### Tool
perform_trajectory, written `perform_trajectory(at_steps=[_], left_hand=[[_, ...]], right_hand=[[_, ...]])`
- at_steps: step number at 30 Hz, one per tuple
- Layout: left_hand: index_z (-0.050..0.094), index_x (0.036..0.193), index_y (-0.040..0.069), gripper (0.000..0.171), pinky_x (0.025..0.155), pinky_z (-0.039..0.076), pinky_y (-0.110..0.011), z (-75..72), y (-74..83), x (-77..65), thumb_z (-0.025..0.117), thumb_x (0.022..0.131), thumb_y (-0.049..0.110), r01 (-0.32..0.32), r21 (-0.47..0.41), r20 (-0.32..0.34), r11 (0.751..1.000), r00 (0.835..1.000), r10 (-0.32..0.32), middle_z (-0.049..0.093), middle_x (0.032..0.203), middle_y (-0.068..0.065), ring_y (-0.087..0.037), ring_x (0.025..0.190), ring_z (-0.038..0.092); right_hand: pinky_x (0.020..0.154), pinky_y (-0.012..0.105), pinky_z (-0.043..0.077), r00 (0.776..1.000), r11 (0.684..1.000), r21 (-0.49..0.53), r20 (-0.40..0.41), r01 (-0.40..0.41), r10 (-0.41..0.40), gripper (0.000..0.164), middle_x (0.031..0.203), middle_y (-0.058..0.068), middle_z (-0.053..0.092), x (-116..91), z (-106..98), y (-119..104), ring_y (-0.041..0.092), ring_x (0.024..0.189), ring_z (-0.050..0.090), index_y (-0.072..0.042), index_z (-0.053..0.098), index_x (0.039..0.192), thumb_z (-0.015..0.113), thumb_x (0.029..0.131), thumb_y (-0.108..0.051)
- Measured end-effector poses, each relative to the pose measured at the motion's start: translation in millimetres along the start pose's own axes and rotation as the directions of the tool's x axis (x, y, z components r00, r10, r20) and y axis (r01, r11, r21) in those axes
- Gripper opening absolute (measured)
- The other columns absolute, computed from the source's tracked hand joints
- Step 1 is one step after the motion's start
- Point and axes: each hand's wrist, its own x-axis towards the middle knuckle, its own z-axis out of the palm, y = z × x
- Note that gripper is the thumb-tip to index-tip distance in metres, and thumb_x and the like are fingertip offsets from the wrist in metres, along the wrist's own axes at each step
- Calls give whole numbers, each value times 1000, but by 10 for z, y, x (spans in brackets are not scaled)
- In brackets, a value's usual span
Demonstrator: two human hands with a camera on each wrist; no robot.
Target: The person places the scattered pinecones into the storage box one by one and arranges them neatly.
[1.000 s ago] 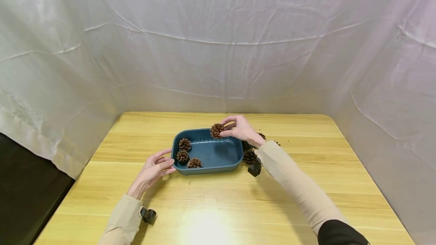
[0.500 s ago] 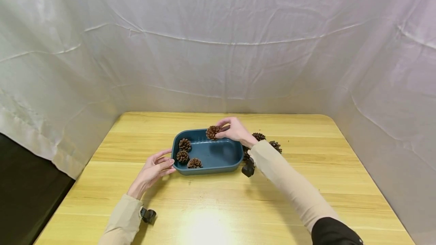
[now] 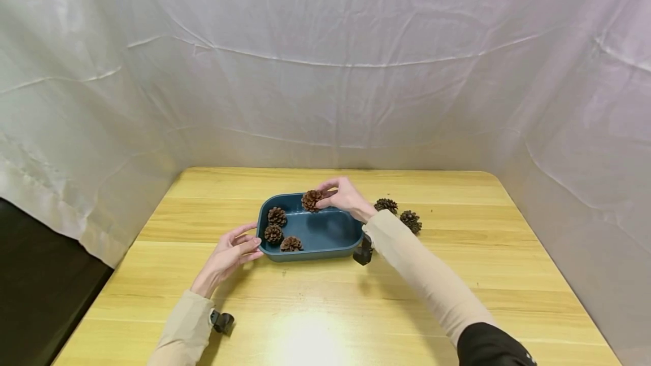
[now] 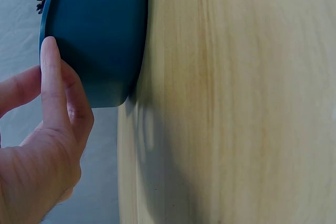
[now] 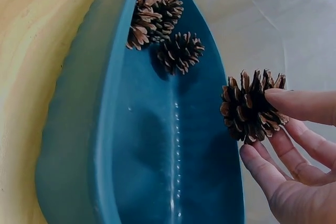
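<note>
A brown pine cone (image 3: 312,200) is pinched between the thumb and fingers of my right hand (image 3: 347,196), over the far side of a dark blue rectangular plastic bin (image 3: 325,253). The right wrist view shows this pine cone (image 5: 253,106) beside the bin's rim. My left hand (image 3: 231,256) holds the bin's left end, thumb at the rim and fingers against the outside. Inside the bin, toward its left end, lie three pine cones: one at the back (image 3: 277,216), one below it (image 3: 273,234) and one near the front wall (image 3: 291,244).
Right of the bin, two dark pine cones (image 3: 385,205) show on the wooden table (image 3: 432,275), partly beside my right sleeve (image 3: 417,258). A pale curtain (image 3: 325,100) hangs behind the table and along both sides.
My right hand has moved left along the bin's far side with its pine cone. Pine cones behind the right forearm have come into fuller view. The left hand and bin have stayed put.
</note>
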Motion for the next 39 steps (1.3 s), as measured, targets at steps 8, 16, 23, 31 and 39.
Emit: perform_trajectory(at_steps=[8,16,23,31,39], left_hand=[[19,156,-8,65,86,64,-22,-2,-5,0,52,101,-2,-1,-5,0,1000,1000,1,60,102,-1,-8,86,68],[20,156,-8,64,85,64,-22,15,-1,14,52,101,-3,3,-9,-9,1000,1000,-3,60,101,0,-9,86,68],[19,156,-7,64,85,64,-22,18,2,0,51,101,-3,7,-11,-5,1000,1000,-7,61,102,0,-9,86,68],[19,156,-8,65,85,64,-22,10,-4,-8,52,101,-2,-1,-10,-5,1000,1000,1,60,102,0,-9,86,68],[19,156,-8,65,85,64,-22,6,-3,-13,53,101,-1,-5,-8,-6,1000,1000,5,60,102,0,-9,86,68]], right_hand=[[95,48,61,1000,1000,2,-1,4,-4,38,120,17,66,33,57,28,19,93,65,1,68,119,77,82,3],[96,52,60,1000,1000,10,-8,9,-8,36,109,13,68,51,121,45,17,89,65,2,69,117,77,82,4],[98,54,58,999,1000,23,-34,-7,7,35,107,13,69,82,175,77,17,87,65,1,70,116,77,81,5],[100,55,57,999,999,39,-46,-21,23,35,113,17,70,91,236,95,20,92,64,2,71,115,75,81,8],[100,57,57,1000,998,59,-26,-15,16,35,117,19,68,82,276,93,21,95,63,4,70,116,73,82,9]])
